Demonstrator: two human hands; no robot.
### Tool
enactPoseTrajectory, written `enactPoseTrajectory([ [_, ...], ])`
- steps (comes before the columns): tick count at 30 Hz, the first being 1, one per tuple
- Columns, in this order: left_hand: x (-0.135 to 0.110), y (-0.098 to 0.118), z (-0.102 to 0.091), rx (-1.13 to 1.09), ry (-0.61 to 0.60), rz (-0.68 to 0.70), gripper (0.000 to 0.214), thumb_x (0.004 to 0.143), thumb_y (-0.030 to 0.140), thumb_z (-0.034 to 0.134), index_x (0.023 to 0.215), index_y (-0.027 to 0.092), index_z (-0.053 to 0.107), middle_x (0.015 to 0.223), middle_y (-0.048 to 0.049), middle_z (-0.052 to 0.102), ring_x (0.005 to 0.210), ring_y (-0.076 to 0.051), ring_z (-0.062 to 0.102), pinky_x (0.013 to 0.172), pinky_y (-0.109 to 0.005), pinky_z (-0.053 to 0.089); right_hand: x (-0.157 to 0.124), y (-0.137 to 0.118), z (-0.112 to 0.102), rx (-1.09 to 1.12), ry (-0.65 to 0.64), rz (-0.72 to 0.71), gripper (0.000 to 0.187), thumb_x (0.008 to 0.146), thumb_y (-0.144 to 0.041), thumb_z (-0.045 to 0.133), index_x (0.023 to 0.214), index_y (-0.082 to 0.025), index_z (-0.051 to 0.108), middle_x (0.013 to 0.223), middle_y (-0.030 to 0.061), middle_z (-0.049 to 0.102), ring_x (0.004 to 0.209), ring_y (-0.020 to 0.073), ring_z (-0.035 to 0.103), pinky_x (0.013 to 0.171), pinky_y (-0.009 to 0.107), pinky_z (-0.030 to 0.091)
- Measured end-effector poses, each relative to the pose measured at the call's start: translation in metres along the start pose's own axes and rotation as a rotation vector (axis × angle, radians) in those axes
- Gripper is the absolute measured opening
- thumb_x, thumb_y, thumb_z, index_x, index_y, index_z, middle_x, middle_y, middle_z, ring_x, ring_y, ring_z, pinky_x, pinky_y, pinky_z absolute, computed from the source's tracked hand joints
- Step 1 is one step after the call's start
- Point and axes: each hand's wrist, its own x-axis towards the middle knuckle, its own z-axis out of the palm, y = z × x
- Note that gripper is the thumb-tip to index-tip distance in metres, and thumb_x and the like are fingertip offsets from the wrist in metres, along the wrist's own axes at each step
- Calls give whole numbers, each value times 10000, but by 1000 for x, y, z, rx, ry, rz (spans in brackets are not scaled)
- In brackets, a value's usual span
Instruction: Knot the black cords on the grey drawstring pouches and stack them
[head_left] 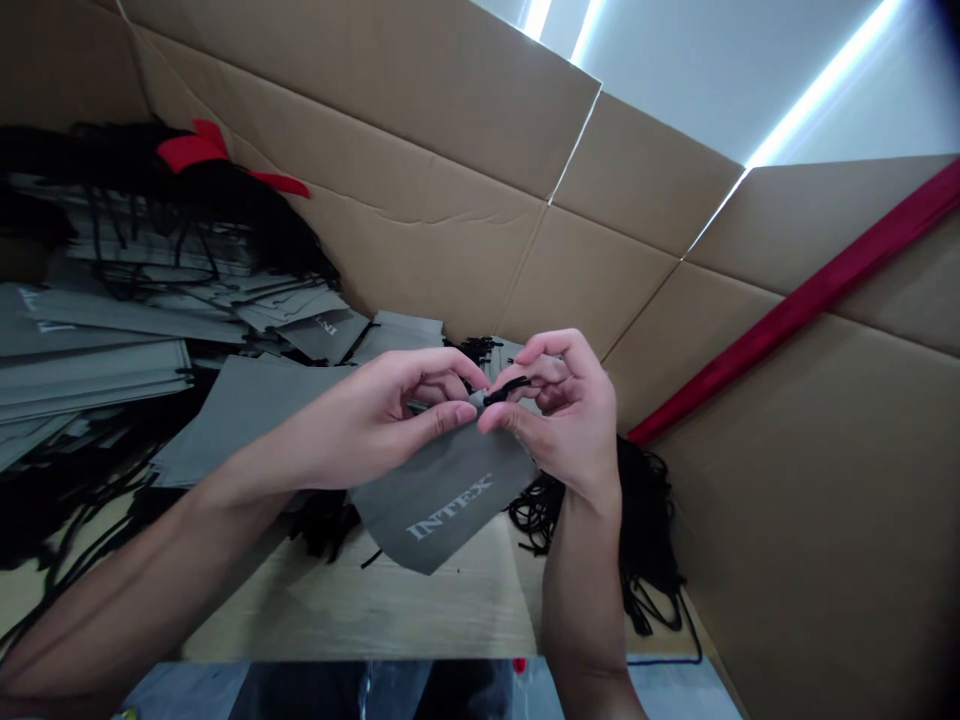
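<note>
A grey drawstring pouch printed with INTEX hangs tilted between my hands, above the table. My left hand pinches its upper edge between thumb and fingers. At the same edge, my right hand closes thumb and fingers on a short black cord, which lies against the pouch's corner. The fingertips of both hands almost meet there. Whether the cord runs inside the pouch's hem is hidden by my fingers.
Stacked grey pouches and black cords pile up on the left. A bundle of black cords lies right of my right forearm. Cardboard walls surround the wooden table. A dark red strip slants across the right wall.
</note>
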Motion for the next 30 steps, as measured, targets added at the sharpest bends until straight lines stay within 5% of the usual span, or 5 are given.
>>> enactPoseTrajectory([
  [4,-2,0,4,19,94,20,152,1063,308,762,1129,173,739,880,-23,800,730,-120,748,558,-164,512,-2,-5,3,-71,38,-54,563,778,-544,1086,1019,-295,643,859,-45,782,735,156,805,659,251,679],
  [8,-3,-3,13,50,276,178,198,1009,288,811,1147,202,698,1047,-46,794,786,-123,778,576,-180,564,-4,-8,4,-109,56,-119,398,839,-409,1072,936,-276,710,837,-49,768,697,133,751,651,250,644],
  [14,-5,-5,18,224,424,289,67,1041,288,783,1059,225,767,975,-42,778,818,-136,714,551,-209,552,-9,-24,0,-203,-10,-205,127,1013,-195,892,1066,-299,842,973,-8,863,847,177,802,772,328,667],
  [30,-9,2,18,282,407,362,70,1055,229,815,1062,297,827,914,68,846,714,-66,727,634,-203,558,-15,-42,2,-396,9,-292,209,999,-89,788,1070,-286,805,941,-9,841,803,169,773,728,341,666],
])
